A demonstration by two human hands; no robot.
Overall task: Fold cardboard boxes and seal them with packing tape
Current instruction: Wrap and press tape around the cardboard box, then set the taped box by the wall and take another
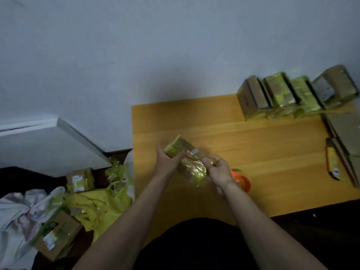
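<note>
Gripping opposite ends, the left hand (167, 162) and right hand (218, 169) hold a taped box (187, 160) (tilted) between them.

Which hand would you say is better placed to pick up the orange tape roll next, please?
Probably the right hand: the orange tape roll lies just beside its wrist, while the left hand steadies the box on the far side.

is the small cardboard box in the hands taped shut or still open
Taped shut: the small cardboard box shows glossy tape wrapped over it and no raised flaps, held between the left hand and right hand.
</note>
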